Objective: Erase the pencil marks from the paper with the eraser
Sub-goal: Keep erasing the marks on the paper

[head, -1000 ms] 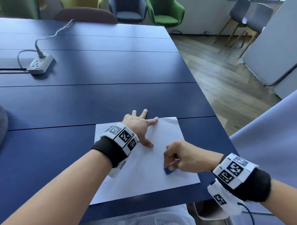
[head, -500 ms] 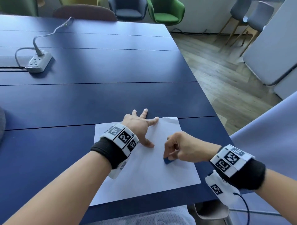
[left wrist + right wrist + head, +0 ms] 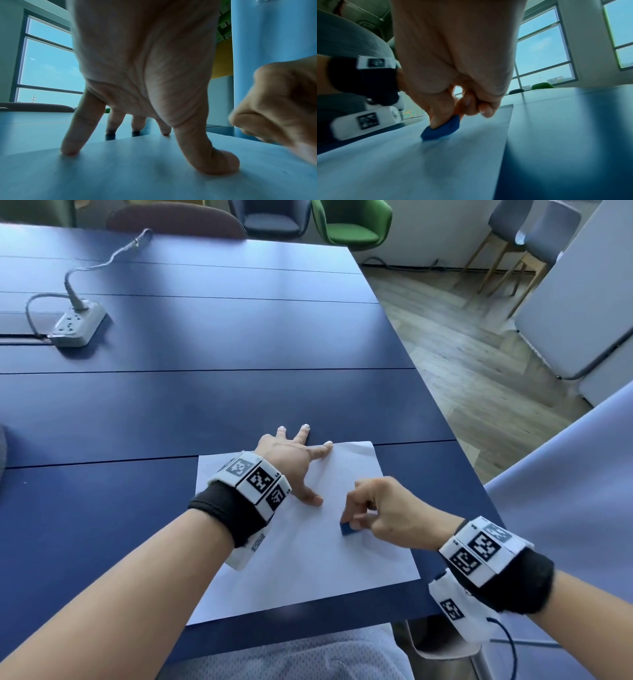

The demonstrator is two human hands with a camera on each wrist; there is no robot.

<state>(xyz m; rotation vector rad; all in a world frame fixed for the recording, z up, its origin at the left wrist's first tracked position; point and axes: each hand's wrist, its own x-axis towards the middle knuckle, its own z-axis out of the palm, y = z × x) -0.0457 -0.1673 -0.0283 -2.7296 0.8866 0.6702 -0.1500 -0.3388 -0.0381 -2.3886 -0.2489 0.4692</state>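
Note:
A white sheet of paper lies near the front right corner of the dark blue table. My left hand is spread flat, fingers straight; its thumb and forefinger press the paper's far left part while other fingertips touch the table beyond the far edge. In the left wrist view the left hand stands on its fingertips on the paper. My right hand pinches a small blue eraser and holds it against the sheet. The right wrist view shows the eraser touching the paper, with faint grey smudges beside it.
A white power strip with its cable sits at the table's far left. Chairs stand beyond the far edge. The table's right edge drops to a wooden floor. A grey panel stands at the right.
My right hand has slid the eraser a short way up the sheet, away from me, then slightly back. The left hand has stayed pressed in place.

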